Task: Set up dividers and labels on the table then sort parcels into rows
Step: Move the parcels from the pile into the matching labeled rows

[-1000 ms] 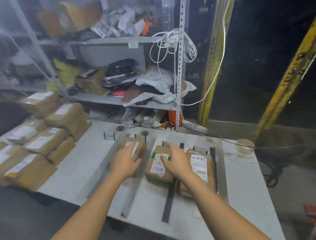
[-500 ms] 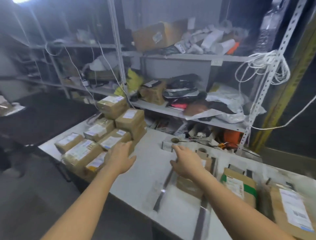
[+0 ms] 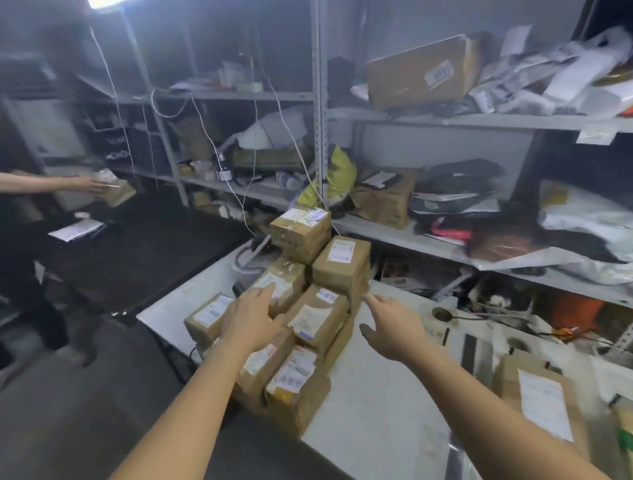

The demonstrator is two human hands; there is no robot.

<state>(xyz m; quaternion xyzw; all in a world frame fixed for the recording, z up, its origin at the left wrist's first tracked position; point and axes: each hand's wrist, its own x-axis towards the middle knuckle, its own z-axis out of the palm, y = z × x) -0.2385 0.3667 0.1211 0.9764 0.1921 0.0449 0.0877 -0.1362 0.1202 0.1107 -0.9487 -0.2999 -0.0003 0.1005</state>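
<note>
Both hands spread empty, I'm reaching for the parcels (image 3: 301, 308): left hand (image 3: 251, 320) hovering over them, right hand (image 3: 390, 329) just beside.

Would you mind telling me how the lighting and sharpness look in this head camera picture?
Head view: a lamp at the top left glares white while the floor below stays dark; wide-angle distortion tilts the shelf post; motion blur smears the parcel label at the lower right, though the parcel stack and both open hands, left and right, stay fairly sharp.
</note>
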